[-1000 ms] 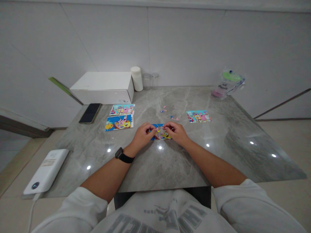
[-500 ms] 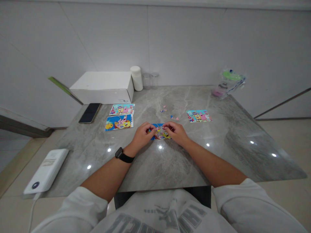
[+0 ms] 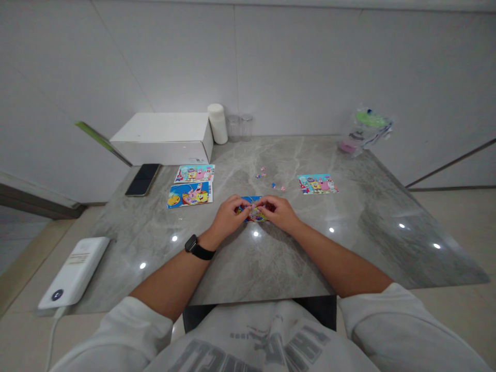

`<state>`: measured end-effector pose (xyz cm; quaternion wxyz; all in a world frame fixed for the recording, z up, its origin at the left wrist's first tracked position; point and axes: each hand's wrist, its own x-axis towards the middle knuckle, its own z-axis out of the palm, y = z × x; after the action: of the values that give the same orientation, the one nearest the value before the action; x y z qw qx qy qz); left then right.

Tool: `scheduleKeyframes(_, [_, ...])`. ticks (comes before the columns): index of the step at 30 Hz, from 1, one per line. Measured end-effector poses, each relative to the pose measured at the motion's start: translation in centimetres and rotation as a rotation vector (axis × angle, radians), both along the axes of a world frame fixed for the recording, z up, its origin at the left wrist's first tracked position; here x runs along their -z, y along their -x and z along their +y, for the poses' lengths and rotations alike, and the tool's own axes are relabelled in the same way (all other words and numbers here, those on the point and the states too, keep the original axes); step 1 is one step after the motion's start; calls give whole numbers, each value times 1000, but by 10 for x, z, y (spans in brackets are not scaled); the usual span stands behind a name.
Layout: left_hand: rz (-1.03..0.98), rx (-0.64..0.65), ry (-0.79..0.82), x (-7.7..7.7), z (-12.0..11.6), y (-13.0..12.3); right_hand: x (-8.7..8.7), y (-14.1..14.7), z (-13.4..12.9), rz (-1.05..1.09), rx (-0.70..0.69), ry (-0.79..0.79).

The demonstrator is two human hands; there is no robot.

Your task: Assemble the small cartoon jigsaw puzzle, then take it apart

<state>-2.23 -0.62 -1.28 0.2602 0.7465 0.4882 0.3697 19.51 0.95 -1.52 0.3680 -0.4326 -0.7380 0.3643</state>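
Note:
A partly assembled picture puzzle (image 3: 256, 216) with blue and yellow cartoon art lies flat on the table in front of me. Over its left side, my left hand (image 3: 231, 214) is closed in a pinch; whatever it grips is hidden by the fingers. From the right, my right hand (image 3: 281, 212) pinches a small pinkish puzzle piece close to the left fingertips, above the puzzle's middle. Beyond the hands lie several loose puzzle pieces (image 3: 274, 185) in small groups. Much of the puzzle's left and right ends is covered by my fingers.
Two cartoon cards, one blue (image 3: 189, 195) and one light blue (image 3: 195, 173), lie left; a matching puzzle picture (image 3: 318, 184) lies right. Around them are a phone (image 3: 143, 180), white box (image 3: 160, 137), white bottle (image 3: 217, 124), two glasses (image 3: 246, 127), plastic bag (image 3: 364, 132) and power bank (image 3: 75, 271).
My right hand has shifted slightly left and its fingertips have drawn in toward the left hand's. The left hand has stayed nearly where it was. The loose pieces and cards lie unmoved.

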Motion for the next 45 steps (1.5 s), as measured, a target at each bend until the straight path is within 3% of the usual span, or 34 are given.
scheduleKeyframes(18, [37, 9, -9, 0, 1, 2, 4, -1, 2, -84, -2, -86])
scheduleKeyframes(27, [-24, -35, 43, 3, 3, 2, 1, -2, 1, -142, -79, -344])
scheduleKeyframes(34, [7, -22, 60, 2, 2, 1, 9, -5, 5, -186, -94, -520])
scheduleKeyframes(45, [42, -17, -29, -3, 2, 4, 6, -8, 5, -227, -65, -460])
